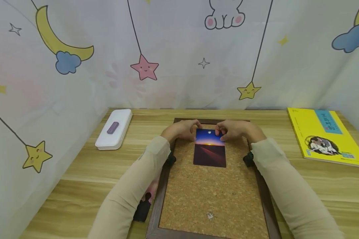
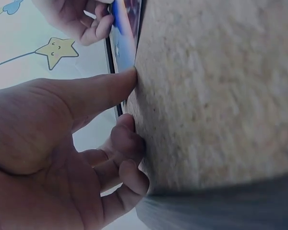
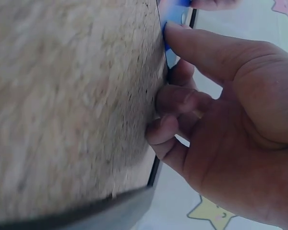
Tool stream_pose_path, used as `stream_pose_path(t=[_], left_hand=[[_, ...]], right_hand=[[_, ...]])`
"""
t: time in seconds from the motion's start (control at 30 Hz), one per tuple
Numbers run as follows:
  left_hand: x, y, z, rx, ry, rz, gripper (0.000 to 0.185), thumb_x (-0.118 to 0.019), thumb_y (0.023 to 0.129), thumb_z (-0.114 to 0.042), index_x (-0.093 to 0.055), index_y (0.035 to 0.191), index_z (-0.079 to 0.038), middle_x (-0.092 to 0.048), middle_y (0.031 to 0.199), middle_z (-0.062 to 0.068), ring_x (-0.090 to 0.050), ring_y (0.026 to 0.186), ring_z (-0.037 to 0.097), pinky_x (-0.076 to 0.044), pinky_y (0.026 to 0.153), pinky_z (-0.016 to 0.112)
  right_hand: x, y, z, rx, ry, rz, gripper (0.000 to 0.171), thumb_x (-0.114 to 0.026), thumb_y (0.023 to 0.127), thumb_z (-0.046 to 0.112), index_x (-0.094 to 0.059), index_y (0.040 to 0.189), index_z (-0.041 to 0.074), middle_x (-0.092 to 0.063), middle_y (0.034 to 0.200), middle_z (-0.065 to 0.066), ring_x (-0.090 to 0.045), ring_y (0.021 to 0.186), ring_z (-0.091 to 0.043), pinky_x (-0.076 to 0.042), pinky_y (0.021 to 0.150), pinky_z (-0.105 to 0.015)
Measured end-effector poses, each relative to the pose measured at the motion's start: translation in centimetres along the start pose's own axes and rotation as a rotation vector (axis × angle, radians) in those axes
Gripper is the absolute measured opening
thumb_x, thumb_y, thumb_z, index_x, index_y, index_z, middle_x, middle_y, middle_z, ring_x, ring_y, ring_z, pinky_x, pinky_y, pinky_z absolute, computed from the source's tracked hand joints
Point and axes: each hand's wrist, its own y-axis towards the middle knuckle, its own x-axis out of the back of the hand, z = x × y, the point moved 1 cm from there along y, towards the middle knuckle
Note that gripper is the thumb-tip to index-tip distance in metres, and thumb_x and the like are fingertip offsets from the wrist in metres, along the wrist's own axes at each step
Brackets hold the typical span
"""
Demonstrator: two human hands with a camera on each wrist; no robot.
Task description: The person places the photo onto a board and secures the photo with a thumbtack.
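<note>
Left hand (image 1: 182, 129): lies on the cork board at about 11 o'clock of the photo card, forearm in a beige sleeve running back toward 7 o'clock. In the left wrist view the thumb (image 2: 98, 93) is stretched out with its tip pressed at the card's edge on the cork, while the other fingers (image 2: 127, 143) are curled, their knuckles resting against the board. It pins the card rather than closing round it.

Right hand (image 1: 231, 130): mirrors the left at about 1 o'clock of the card, forearm trailing toward 5 o'clock. In the right wrist view the thumb (image 3: 201, 48) presses the card's top corner against the cork; the remaining fingers (image 3: 175, 103) are folded with knuckles on the board.

Photo card (image 1: 210, 147): a sunset picture, lying flat and upright in the upper middle of the board, its top edge under both thumbs.

Cork board (image 1: 212, 196): dark wooden frame, flat on the bench (image 1: 86, 169), centred in front of the person.

White case (image 1: 114, 128): at 10 o'clock of the board, well apart, with a small purple block on its lid.

Yellow book (image 1: 324, 136): at 2 o'clock, well apart, lying flat.

Backdrop (image 1: 173, 53): pale curtain printed with stars, moons and clouds.
</note>
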Motion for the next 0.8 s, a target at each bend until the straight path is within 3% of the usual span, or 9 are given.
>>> stream_pose_path(t=[0.2, 0.53, 0.8], left_hand=[[-0.1, -0.5, 0.0, 0.008, 0.024, 0.021, 0.058, -0.068, 0.095, -0.013, -0.044, 0.147, -0.022, -0.054, 0.105, 0.009, -0.049, 0.084, 0.019, -0.040, 0.075, 0.034], [-0.1, -1.7, 0.3, 0.026, 0.096, 0.042, 0.066, -0.069, 0.095, -0.013, -0.038, 0.153, -0.023, -0.059, 0.108, 0.006, -0.056, 0.088, 0.019, -0.046, 0.078, 0.034], [-0.2, -2.4, 0.6, -0.023, 0.013, 0.063, 0.064, -0.069, 0.094, -0.009, -0.041, 0.150, -0.018, -0.057, 0.091, 0.006, -0.048, 0.073, 0.016, -0.039, 0.067, 0.030]], right_hand=[[-0.2, -1.3, 0.1, -0.009, 0.010, 0.042, 0.016, -0.060, 0.095, -0.004, -0.054, 0.108, 0.002, -0.045, 0.085, -0.005, -0.042, 0.076, -0.018, -0.035, 0.068, -0.032], [-0.8, -2.3, 0.3, -0.004, 0.005, 0.042, 0.018, -0.055, 0.093, -0.010, -0.051, 0.107, 0.001, -0.037, 0.082, -0.003, -0.037, 0.076, -0.017, -0.032, 0.069, -0.033], [-0.8, -2.8, 0.3, -0.021, -0.030, 0.032, 0.025, -0.053, 0.090, -0.011, -0.052, 0.111, 0.002, -0.040, 0.088, -0.005, -0.038, 0.078, -0.018, -0.032, 0.067, -0.032]])
